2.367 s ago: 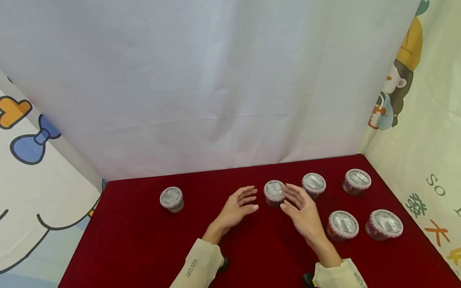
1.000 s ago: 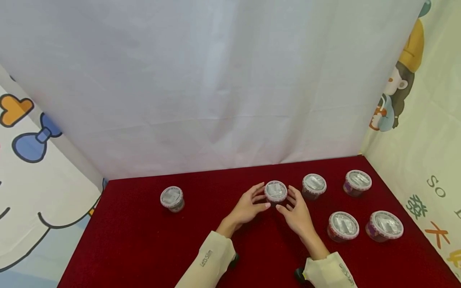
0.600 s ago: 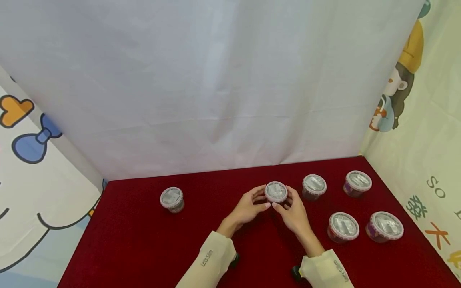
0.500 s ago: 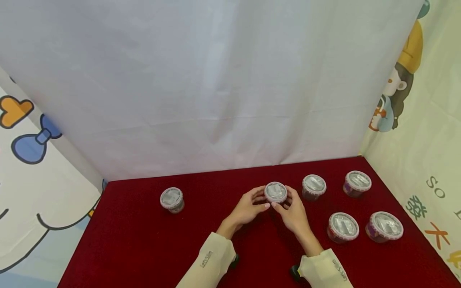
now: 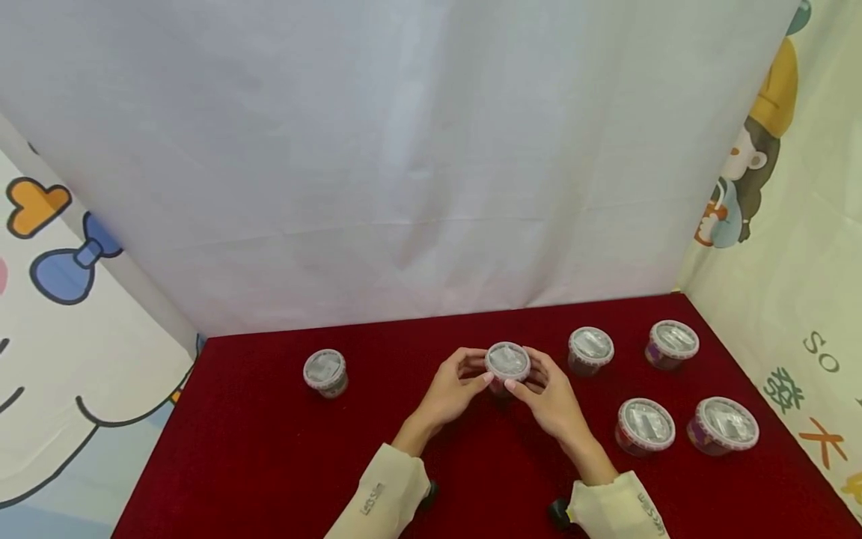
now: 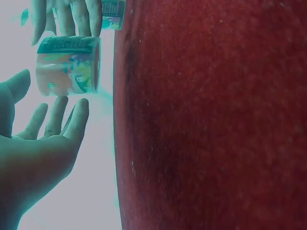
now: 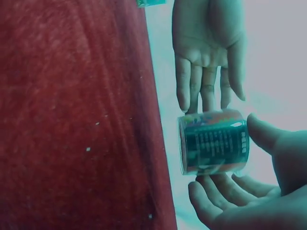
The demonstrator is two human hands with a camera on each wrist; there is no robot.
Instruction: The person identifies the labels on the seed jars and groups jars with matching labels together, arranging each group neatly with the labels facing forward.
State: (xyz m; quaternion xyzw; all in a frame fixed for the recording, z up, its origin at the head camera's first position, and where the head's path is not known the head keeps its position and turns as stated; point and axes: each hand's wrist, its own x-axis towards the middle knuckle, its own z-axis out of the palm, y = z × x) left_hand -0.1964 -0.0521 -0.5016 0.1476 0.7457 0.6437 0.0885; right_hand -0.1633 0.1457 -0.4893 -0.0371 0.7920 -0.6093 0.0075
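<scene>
Between my two hands is a small round plastic tub (image 5: 507, 362) with a pale-rimmed lid. Its printed label (image 7: 216, 141) has a dark panel with small writing. My left hand (image 5: 449, 391) holds it from the left, thumb tip at the lid's rim. From the other side my right hand (image 5: 552, 395) holds it, its thumb also at the front of the lid. A strip of white shows between the tub (image 6: 68, 66) and the red cloth in the left wrist view, so it is raised. Part of the tub's sides is hidden behind the fingers.
A similar tub (image 5: 325, 372) stands alone at the left. Several more stand at the right, including a back tub (image 5: 590, 349) near my right hand and a front tub (image 5: 644, 425). The red cloth (image 5: 269, 457) meets a white curtain (image 5: 337, 187) behind.
Both hands have closed in on the middle tub from either side. Since half a second ago the tub has shifted slightly left with them, and the left thumb has come onto its rim.
</scene>
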